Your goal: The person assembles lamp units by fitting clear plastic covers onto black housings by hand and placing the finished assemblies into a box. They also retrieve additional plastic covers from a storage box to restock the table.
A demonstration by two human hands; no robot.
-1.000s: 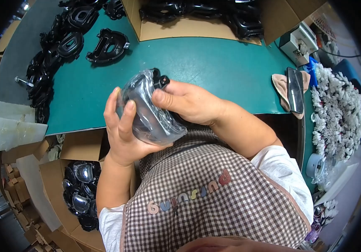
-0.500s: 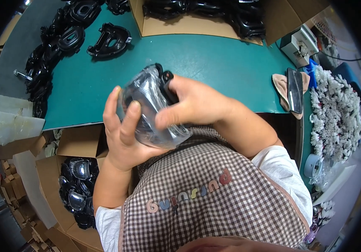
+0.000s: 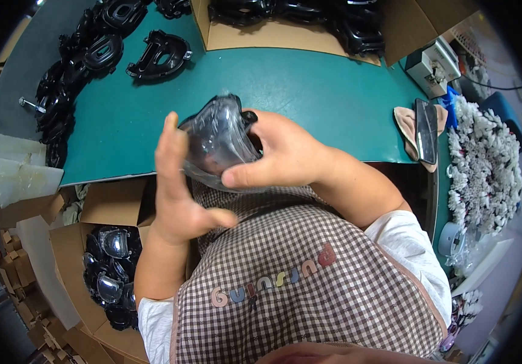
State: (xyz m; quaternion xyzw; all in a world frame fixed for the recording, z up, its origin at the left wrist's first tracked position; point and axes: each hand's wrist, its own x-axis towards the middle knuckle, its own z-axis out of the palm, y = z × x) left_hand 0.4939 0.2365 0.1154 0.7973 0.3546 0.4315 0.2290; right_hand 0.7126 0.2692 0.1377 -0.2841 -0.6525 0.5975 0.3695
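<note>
– Where's the mask from my hands?
– I see the bagged black mask [image 3: 218, 142] at chest height, above the desk [image 3: 309, 79] edge, long axis tilted up-left. My right hand [image 3: 279, 155] clasps it, thumb underneath; my left hand [image 3: 179, 188] is spread just beside it.
– Containers?
– Lower left, a carton [image 3: 85, 285] of bagged masks; far side, a cardboard box [image 3: 285, 33] holding bare black frames.

I see even, bright overhead lighting across the green counter [image 3: 309, 85], with soft, short shadows under the black parts. Glare streaks the clear plastic bag [image 3: 215, 142]. My left hand [image 3: 179, 194] shows slight motion blur. Fisheye distortion bends the counter edge; the corners fall into black vignette.
</note>
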